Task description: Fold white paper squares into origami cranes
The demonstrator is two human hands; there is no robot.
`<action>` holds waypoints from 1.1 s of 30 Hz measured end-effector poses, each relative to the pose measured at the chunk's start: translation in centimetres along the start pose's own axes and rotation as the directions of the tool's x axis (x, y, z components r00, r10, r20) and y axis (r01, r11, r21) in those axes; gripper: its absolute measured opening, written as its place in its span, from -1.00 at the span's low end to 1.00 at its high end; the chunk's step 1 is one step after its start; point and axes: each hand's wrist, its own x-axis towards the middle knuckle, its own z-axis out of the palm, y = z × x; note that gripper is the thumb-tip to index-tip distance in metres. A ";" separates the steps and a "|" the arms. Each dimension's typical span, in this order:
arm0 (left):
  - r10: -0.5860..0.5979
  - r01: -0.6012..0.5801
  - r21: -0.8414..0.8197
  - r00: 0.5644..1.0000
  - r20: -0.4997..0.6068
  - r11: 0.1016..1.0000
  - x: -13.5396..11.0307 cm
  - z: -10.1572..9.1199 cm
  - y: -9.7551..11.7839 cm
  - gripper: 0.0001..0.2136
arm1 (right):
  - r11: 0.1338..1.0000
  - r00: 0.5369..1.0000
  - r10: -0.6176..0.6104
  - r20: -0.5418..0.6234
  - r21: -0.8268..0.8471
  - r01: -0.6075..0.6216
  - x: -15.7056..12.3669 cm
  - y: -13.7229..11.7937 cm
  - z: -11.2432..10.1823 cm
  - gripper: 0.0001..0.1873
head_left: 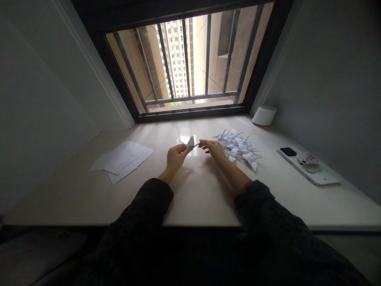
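Note:
A folded white paper crane is held up over the counter in front of the window. My left hand pinches its body from the left, thumb and fingers closed on the paper. With thumb and forefinger, my right hand grips the thin point on the crane's right side; its other fingers are loosely curled. Just beyond the right hand lies a pile of finished paper cranes. Several flat sheets of white paper overlap one another to the left of my left hand.
A white phone with a round grip on its back lies at the right. Near the window's right corner stands a white cup-like container. The pale counter ends at a front edge close to my body, with walls on both sides.

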 end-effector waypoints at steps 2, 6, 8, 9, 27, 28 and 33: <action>0.055 -0.056 0.027 0.998 0.025 0.998 0.1 -0.1 -0.3 -0.74 | 0.999 1.000 0.026 0.006 0.024 -0.027 0.0 0.1 0.1 -0.68; 0.103 -0.105 0.018 0.992 0.068 0.994 0.4 -0.2 -0.9 -0.70 | 0.994 0.997 0.059 0.049 0.088 -0.063 -0.1 0.1 0.3 -0.71; 0.091 -0.092 -0.001 0.992 0.085 0.996 0.5 -0.2 -1.0 -0.69 | 0.985 0.993 0.086 0.078 0.144 -0.097 -0.2 0.1 0.4 -0.73; 0.082 -0.081 -0.009 0.993 0.090 0.997 0.5 -0.2 -1.0 -0.69 | 0.977 0.990 0.105 0.093 0.177 -0.120 -0.3 0.1 0.4 -0.74; 0.005 -0.002 -0.036 0.996 0.087 0.999 0.5 -0.3 -0.6 -0.68 | 0.999 0.993 0.033 0.112 0.007 -0.034 -0.1 -0.1 0.0 -0.66; 0.003 0.000 -0.031 0.996 0.090 1.000 0.5 -0.3 -0.6 -0.68 | 1.000 0.995 -0.018 0.100 -0.016 0.020 0.0 -0.1 -0.2 -0.66; 0.007 -0.006 -0.011 0.994 0.110 1.000 0.7 -0.4 -0.9 -0.69 | 0.960 0.964 -0.258 0.068 -0.098 0.264 0.3 -0.2 -1.0 -0.67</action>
